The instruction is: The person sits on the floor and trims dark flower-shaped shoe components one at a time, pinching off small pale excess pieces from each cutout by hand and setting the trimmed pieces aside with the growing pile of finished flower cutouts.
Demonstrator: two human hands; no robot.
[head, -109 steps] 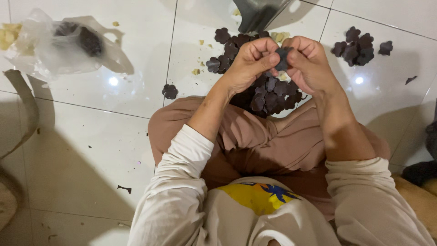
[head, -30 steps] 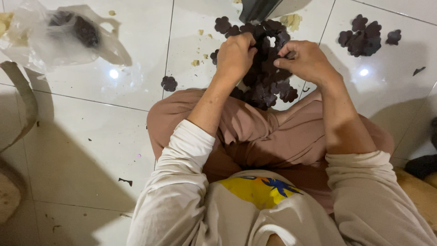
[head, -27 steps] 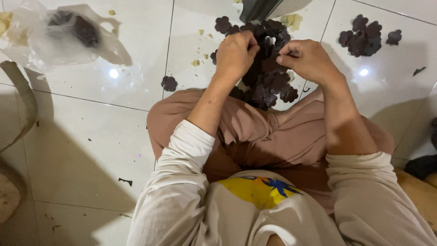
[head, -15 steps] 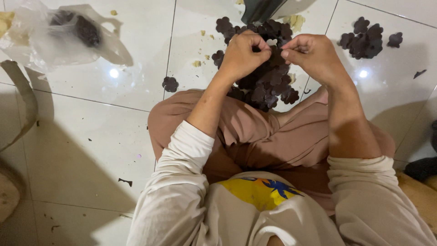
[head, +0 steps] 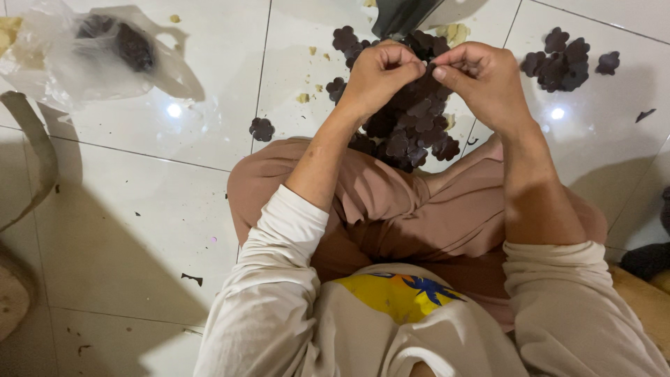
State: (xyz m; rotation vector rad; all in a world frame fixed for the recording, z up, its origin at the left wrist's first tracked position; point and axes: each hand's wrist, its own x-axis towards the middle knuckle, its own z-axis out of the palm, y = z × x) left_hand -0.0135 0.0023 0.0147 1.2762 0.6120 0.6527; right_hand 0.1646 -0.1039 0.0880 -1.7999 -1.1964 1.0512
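Observation:
I sit on a white tiled floor with both hands raised over a pile of dark flower-shaped pieces (head: 412,129). My left hand (head: 380,73) and my right hand (head: 481,77) meet fingertip to fingertip. Both are pinched on one small dark piece that the fingers mostly hide. The pile lies just beyond my knees in pink trousers (head: 412,209).
A smaller heap of the same dark pieces (head: 565,59) lies at the far right. A single piece (head: 262,129) sits left of the pile. A clear plastic bag (head: 91,56) with dark pieces lies at the top left. Yellowish crumbs (head: 453,31) and a dark object (head: 401,14) are at the top.
My hands dipped onto the pile a second ago. They have since lifted and come together at the fingertips above it.

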